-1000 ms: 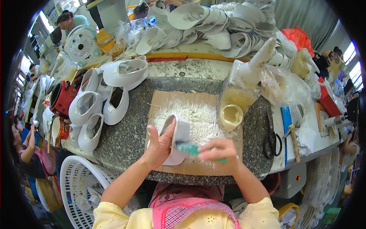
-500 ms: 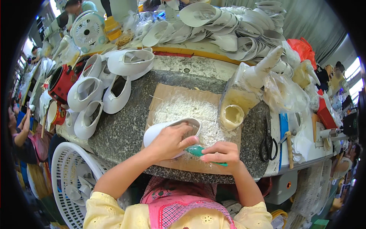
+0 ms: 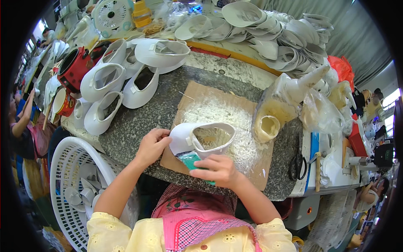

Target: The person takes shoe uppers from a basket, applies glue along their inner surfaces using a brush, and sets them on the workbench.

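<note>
A white shoe upper (image 3: 181, 137) lies on a brown cardboard sheet (image 3: 191, 94) crusted with a whitish, dried glue-like layer; its rounded opening faces up. My left hand (image 3: 153, 147) pinches the upper's left end between thumb and fingers. A flat green tool (image 3: 189, 159), perhaps a spreader, is in the closed fingers of my right hand (image 3: 218, 170). Its broad end touches or nearly touches the upper's near edge; part of the handle is hidden by my fingers. A glue-smeared, cut-open plastic bottle (image 3: 275, 111) with a round mouth stands right of the upper.
More white uppers (image 3: 140, 87) stand at the left of the dark stone slab (image 3: 126, 130). Piles of white uppers (image 3: 243, 14) lie at the back. Black scissors (image 3: 298, 166) and a hammer (image 3: 317, 172) lie right. A white basket (image 3: 67, 147) stands at lower left.
My left hand has moved off the upper's opening to its left end. My right hand and the green tool have shifted left toward the upper's near edge. The view has turned slightly.
</note>
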`<state>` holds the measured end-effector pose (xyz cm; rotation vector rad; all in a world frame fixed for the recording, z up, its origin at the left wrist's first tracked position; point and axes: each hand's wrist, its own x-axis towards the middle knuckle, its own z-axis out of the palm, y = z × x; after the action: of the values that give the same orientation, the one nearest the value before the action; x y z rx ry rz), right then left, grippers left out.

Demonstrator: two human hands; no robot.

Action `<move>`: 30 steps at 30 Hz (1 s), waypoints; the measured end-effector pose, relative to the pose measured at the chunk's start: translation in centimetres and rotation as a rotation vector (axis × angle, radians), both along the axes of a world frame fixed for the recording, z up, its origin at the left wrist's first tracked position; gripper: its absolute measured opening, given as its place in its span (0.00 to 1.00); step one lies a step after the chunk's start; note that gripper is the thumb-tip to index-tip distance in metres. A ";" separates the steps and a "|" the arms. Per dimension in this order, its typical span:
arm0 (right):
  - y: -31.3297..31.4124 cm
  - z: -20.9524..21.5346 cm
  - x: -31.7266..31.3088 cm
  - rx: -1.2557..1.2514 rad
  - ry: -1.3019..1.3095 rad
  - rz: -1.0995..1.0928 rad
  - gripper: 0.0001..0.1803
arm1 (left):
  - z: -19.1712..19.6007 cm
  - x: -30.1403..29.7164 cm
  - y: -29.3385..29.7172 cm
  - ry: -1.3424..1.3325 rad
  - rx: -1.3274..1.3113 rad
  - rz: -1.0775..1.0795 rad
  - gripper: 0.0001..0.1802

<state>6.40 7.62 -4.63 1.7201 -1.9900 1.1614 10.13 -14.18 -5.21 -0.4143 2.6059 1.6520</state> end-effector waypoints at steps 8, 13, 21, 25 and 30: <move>5.6 5.3 -2.7 0.414 -0.102 -0.129 0.13 | 0.7 0.5 1.3 0.130 -0.365 -0.074 0.19; 0.0 6.4 -2.1 0.376 -0.121 0.121 0.11 | 1.0 -0.1 1.3 -0.104 0.225 0.032 0.12; 6.3 8.2 -2.0 0.268 -0.660 -0.019 0.10 | 3.0 0.4 1.4 -0.162 0.725 -0.197 0.06; 5.0 4.9 0.2 0.138 -0.817 -0.089 0.07 | 2.0 -0.9 3.3 -0.063 0.909 -0.387 0.08; 6.3 4.5 1.4 -0.124 -1.457 -0.036 0.06 | 1.5 -1.0 5.5 -0.466 1.305 -0.408 0.20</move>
<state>7.81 13.95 -0.15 0.6235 -2.3404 2.9115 9.15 -8.67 -3.70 -0.1242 0.8550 2.2268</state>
